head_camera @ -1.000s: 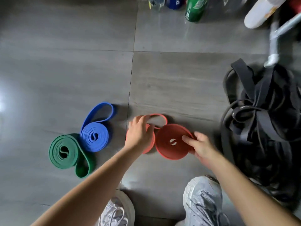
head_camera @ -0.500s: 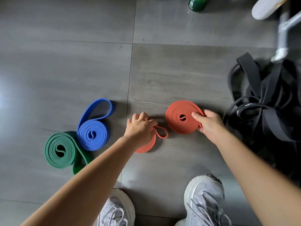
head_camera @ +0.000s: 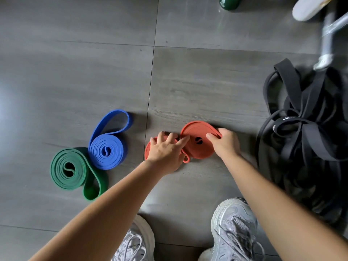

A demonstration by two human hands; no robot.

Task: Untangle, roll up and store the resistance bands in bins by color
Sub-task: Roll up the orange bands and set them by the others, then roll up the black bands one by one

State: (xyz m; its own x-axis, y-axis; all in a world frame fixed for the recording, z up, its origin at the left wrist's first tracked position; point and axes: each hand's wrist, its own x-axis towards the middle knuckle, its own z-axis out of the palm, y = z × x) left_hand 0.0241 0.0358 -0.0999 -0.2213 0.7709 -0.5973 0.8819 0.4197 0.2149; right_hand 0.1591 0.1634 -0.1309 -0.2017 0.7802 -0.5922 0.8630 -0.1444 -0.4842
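On the grey floor (head_camera: pixel 188 87), the right hand (head_camera: pixel 226 145) pinches the rim of a tightly wound red coil (head_camera: pixel 201 152), while the left hand (head_camera: pixel 165 154) presses spread fingers onto a smaller red coil (head_camera: pixel 147 150) just beside it.

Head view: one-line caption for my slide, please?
Left hand covers small red roll, right hand pinches larger red roll; blue roll, green roll and tangled black bands nearby.

The forearms (head_camera: pixel 113 204) are bare down to the left hand (head_camera: pixel 165 153) and right hand (head_camera: pixel 226 146). Below the hands, the person wears pale grey mesh trainers (head_camera: pixel 233 228) with grey laces and whitish soles.
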